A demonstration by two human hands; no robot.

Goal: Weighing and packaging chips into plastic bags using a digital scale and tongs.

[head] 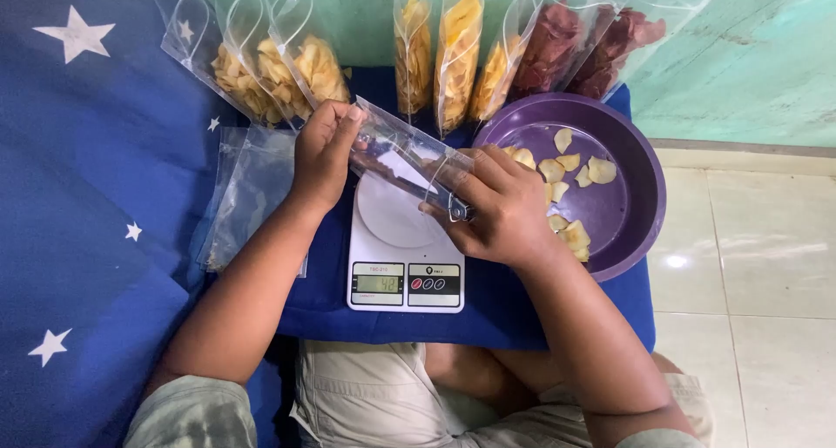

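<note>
Hands [409,182] grip clear pouch [405,161] — over scale [405,256].

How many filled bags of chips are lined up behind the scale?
8: three of yellow chips at back left, three of yellow chips upright at centre, and two of dark red chips at back right. Overlaps may hide more.

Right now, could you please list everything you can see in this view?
Empty bag: one, clear, held in both hands over the scale.
Scale: one, white, on the blue cushion.
Bowl: one, purple, right of the scale, holding a few pale chips.
Yellow chip bags: about six, clear, in a row behind.
Red chip bags: two, at the row's right end.
Spare bags: a clear stack, left of the scale.
Star cloth: blue, on the left.
Floor: pale tiles, on the right.
Left hand: fingers on the bag's left end.
Right hand: fingers on its right end.
</note>
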